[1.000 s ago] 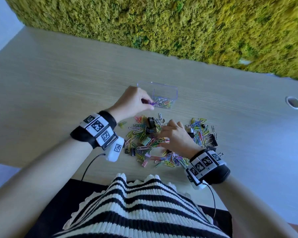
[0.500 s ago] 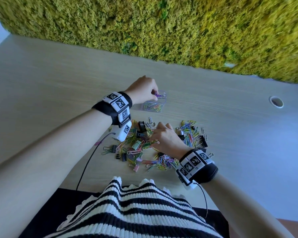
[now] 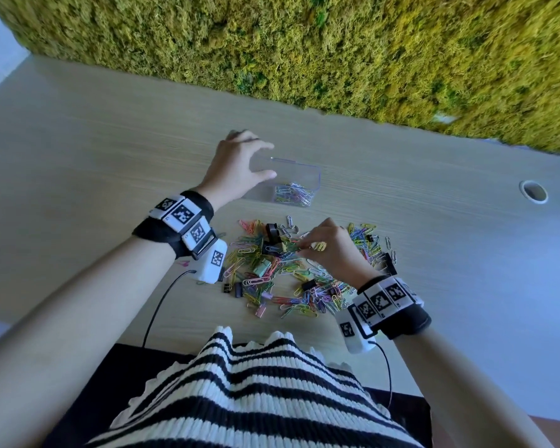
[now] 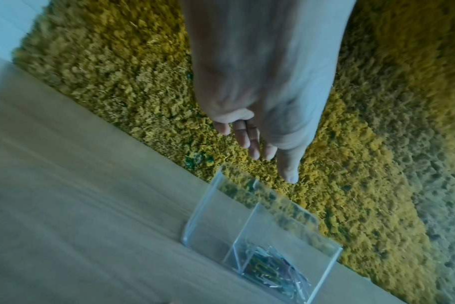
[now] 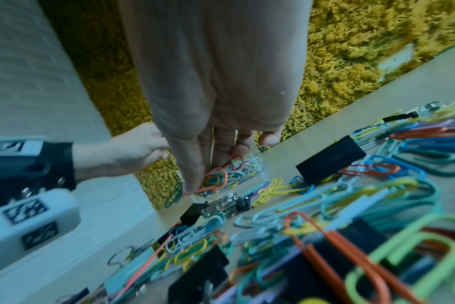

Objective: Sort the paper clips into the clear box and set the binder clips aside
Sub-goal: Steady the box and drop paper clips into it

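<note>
Pale wood-grain worktop (image 3: 94,150) fills the middle of the head view, with a yellow-green moss wall (image 3: 337,43) across the top. Centre frame sits the clear plastic box (image 3: 307,176), a few coloured paper clips (image 3: 293,194) in it. Left hand (image 3: 236,171) hovers spread wide at its left edge, holding nothing. Below, right hand (image 3: 332,245) pinches an orange paper clip (image 5: 216,179) over the heap of mixed paper clips (image 3: 272,273) and black binder clips (image 3: 272,232).
</note>
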The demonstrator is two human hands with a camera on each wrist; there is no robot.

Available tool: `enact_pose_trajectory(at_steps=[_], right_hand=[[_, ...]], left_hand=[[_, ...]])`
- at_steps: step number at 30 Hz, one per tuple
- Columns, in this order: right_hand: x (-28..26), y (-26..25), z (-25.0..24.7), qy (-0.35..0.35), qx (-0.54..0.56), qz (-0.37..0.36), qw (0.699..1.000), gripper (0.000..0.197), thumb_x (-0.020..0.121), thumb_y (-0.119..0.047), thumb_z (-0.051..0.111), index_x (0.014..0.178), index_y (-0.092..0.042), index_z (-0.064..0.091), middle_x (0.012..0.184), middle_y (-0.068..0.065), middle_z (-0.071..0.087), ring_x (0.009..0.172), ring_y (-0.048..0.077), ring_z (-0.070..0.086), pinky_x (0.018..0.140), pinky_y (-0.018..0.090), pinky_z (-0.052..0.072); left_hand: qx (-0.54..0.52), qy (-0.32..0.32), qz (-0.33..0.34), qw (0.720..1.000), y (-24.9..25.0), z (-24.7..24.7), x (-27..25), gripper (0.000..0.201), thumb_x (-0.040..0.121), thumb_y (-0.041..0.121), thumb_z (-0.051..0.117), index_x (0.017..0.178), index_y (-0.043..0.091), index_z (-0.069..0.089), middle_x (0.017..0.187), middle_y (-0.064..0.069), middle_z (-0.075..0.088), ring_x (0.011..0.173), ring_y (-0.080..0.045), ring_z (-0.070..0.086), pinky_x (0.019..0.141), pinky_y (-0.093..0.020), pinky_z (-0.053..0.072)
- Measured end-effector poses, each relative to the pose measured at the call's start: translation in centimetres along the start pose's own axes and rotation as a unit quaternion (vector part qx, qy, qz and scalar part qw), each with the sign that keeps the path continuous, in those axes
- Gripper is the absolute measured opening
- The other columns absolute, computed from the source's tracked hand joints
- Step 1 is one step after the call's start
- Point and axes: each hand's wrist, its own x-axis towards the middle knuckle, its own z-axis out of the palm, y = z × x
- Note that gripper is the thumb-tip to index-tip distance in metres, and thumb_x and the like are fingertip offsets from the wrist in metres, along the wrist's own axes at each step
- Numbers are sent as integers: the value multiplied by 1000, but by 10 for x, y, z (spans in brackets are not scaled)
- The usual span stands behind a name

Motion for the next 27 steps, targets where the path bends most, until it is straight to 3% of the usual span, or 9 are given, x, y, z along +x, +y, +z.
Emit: enact_pose_trajectory(at_steps=[2, 5, 9, 13, 15, 19, 22, 27], right_hand=[[0, 0, -5, 7, 45, 22, 999, 20, 70, -17, 79, 89, -18, 74, 81, -15, 54, 88, 15, 53, 82, 28, 44], [9, -3, -14, 37, 77, 28, 996, 18, 70, -18, 79, 87, -16, 75, 77, -16, 60, 90, 16, 52, 77, 24, 41], [37, -17, -40, 115, 80, 3, 990, 16, 71, -18, 79, 87, -17, 75, 79, -14, 62, 92, 20, 54, 81, 30, 44], [74, -30, -57, 175, 34, -23, 984, 18, 72, -22, 77, 89, -16, 75, 91, 0, 62, 94, 21, 52, 86, 34, 43], [90, -32, -54, 181, -12, -56, 982, 18, 73, -23, 76, 89, -14, 75, 88, -1, 67, 92, 20, 47, 84, 38, 37], [107, -27, -37, 140, -118, -59, 981, 18, 77, -26, 71, 90, -15, 74, 90, -2, 71, 96, 22, 44, 82, 33, 25], [105, -21, -32, 127, -159, -64, 977, 23, 78, -26, 71, 99, -15, 73, 97, -2, 71, 98, 24, 44, 82, 34, 27], [83, -12, -44, 192, -108, -85, 972, 28, 77, -18, 71, 105, -17, 70, 95, -3, 71, 92, 25, 49, 79, 40, 39]], left_hand=[[37, -5, -20, 999, -9, -2, -9, 65, 74, 44, 72, 131, 18, 53, 120, -3, 56, 110, -23, 44, 90, -39, 36], [70, -40, -39, 996, -18, 0, -16, 76, 72, 49, 72, 138, 21, 45, 130, 2, 53, 112, -23, 40, 88, -38, 31], [79, -42, -42, 995, -23, 4, -16, 65, 74, 45, 72, 132, 22, 53, 126, 2, 58, 110, -23, 41, 85, -37, 28], [67, -26, -50, 996, -27, 7, -15, 55, 77, 40, 71, 128, 25, 57, 122, 3, 61, 108, -20, 42, 81, -33, 24], [61, -22, -54, 996, -27, 8, -15, 53, 77, 38, 71, 127, 26, 58, 121, 4, 61, 109, -20, 42, 83, -34, 26], [53, -19, -53, 997, -24, 7, -15, 53, 77, 36, 72, 127, 23, 58, 126, 2, 60, 112, -23, 45, 87, -36, 27], [55, -22, -53, 997, -24, 6, -16, 54, 77, 36, 71, 128, 24, 57, 128, 1, 59, 112, -24, 45, 87, -37, 27], [50, -27, -57, 997, -24, 6, -17, 54, 78, 35, 70, 129, 25, 55, 130, 2, 58, 112, -23, 44, 89, -37, 28]])
